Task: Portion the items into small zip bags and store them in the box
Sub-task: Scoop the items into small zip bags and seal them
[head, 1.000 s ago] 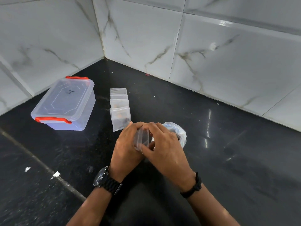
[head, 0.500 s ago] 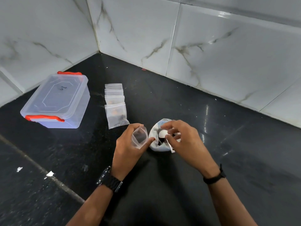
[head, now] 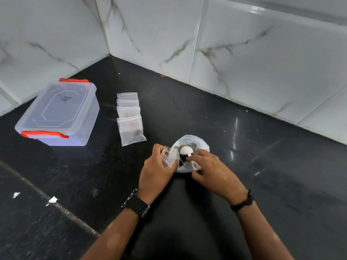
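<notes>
My left hand [head: 156, 170] holds a small clear zip bag [head: 168, 157] open, right beside a larger open plastic bag [head: 195, 145] of dark items. My right hand [head: 210, 169] pinches the handle of a white spoon [head: 185, 151] whose bowl sits over the dark contents inside that bag. A row of several small zip bags [head: 130, 120], some with dark and orange bits inside, lies to the left on the black counter. Further left stands the clear plastic box [head: 60, 113] with red latches, its lid on.
White marble-pattern tiled walls [head: 244, 53] meet in a corner behind the counter. A pale seam [head: 56, 205] with white flecks runs diagonally across the black counter at the lower left. A watch sits on my left wrist, a black band on my right.
My right hand left the small zip bag, reached into the larger bag and took up the white spoon. My left hand kept the small bag and stayed beside the larger bag.
</notes>
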